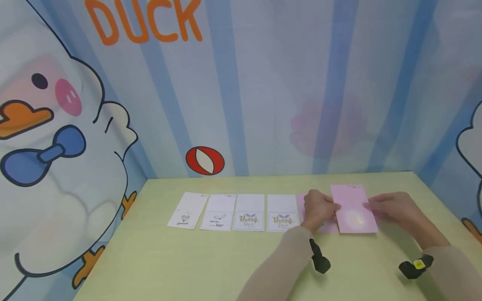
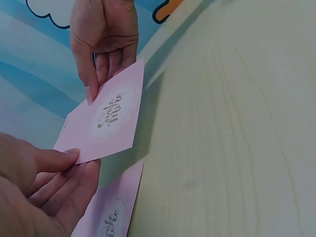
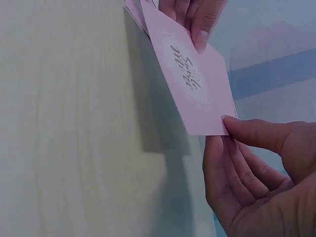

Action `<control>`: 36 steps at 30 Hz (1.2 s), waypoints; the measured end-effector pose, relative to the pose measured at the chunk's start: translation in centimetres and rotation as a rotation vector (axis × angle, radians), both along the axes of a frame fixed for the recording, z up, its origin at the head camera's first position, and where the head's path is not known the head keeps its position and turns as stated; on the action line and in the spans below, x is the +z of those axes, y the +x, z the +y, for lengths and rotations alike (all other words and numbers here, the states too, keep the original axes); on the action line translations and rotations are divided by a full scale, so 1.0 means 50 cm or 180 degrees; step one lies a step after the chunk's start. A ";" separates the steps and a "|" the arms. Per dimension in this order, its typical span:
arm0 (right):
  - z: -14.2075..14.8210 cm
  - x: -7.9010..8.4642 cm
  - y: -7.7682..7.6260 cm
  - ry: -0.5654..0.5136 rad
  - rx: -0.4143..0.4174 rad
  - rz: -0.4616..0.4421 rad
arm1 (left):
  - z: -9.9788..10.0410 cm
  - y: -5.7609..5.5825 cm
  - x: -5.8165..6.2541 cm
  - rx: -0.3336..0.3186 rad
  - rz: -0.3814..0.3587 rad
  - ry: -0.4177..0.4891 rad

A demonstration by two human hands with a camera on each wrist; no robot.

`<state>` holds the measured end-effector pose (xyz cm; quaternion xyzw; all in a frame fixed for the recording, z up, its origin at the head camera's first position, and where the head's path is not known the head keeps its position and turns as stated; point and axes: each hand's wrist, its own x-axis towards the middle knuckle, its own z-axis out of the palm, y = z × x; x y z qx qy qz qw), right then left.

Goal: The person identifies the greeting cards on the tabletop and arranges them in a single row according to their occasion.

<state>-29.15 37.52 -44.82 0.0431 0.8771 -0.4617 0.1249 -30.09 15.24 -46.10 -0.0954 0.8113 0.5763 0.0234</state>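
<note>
A pink card (image 1: 354, 209) with brown lettering in a pale round frame is held up over the table by both hands. My left hand (image 1: 318, 209) pinches its left edge between thumb and fingers. On the opposite edge, my right hand (image 1: 393, 209) pinches it the same way, thumb on the printed face, as the right wrist view shows. Beneath the left hand lies another pink card (image 2: 111, 212) with similar lettering, partly hidden by that hand in the head view. The held card casts a shadow on the table.
Left of the hands, two white "Thank you" cards (image 1: 283, 213) (image 1: 248, 213), a card with "heart" lettering (image 1: 218, 212) and a card with a small diamond drawing (image 1: 187, 211) lie in a row. They rest on a pale yellow table (image 1: 188, 263). Behind it hangs a duck-printed backdrop (image 1: 263, 92).
</note>
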 end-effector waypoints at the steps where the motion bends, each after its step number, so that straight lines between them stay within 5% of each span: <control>1: 0.002 0.001 -0.002 -0.0037 -0.0003 -0.0031 | 0.002 -0.001 0.000 -0.0024 0.0023 -0.0049; 8: 0.003 -0.012 -0.013 -0.0264 -0.0084 -0.0126 | 0.009 -0.011 -0.007 -0.0142 0.0271 -0.0803; 15: 0.005 -0.016 -0.014 0.0149 -0.0094 0.0043 | 0.013 -0.009 -0.003 -0.0390 0.0358 -0.1079; 23: -0.008 -0.020 -0.020 0.0370 -0.0108 0.0161 | 0.021 -0.010 0.003 -0.0546 0.0369 -0.1753; 29: -0.014 -0.020 -0.015 0.0580 -0.0093 0.0303 | 0.021 -0.015 0.002 -0.0632 0.0312 -0.1795; 36: -0.013 -0.026 -0.015 0.0976 0.0040 0.0413 | 0.025 -0.020 -0.014 -0.0740 0.0586 -0.1939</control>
